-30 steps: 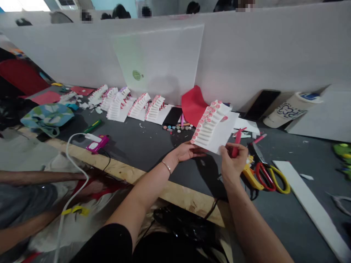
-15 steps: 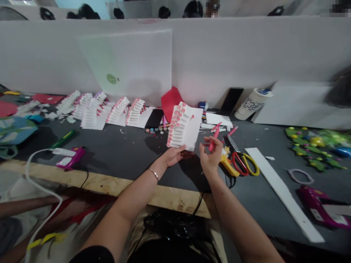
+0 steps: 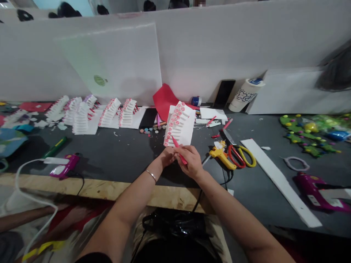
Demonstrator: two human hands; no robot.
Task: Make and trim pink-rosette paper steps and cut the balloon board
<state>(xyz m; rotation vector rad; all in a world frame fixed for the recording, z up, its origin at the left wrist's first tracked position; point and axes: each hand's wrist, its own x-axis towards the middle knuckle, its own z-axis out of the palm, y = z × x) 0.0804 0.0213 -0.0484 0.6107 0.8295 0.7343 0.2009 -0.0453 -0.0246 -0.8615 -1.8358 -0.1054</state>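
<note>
My left hand (image 3: 168,156) is closed on the lower edge of a white card piece (image 3: 188,129), which I hold tilted up above the dark table. White ridged strips fan across the card, with pink-red round marks along their left ends. Between the fingers of my right hand (image 3: 192,160) is a red-pink marker (image 3: 179,150). Its tip is at the lower marks on the card; whether it touches cannot be made out. Both hands are close together, and the right one partly covers the left.
Similar fan-shaped card pieces (image 3: 109,113) stand at the back left. To the right lie a yellow glue gun (image 3: 225,157), scissors (image 3: 238,156) and a long white strip (image 3: 279,182). A patterned cup (image 3: 245,95) and a phone (image 3: 224,94) lean by the partition. Someone's arm (image 3: 24,217) is at lower left.
My right hand has moved left with the marker, bringing its tip to the card's marks. The left hand still holds the card. The camera view has shifted slightly.
</note>
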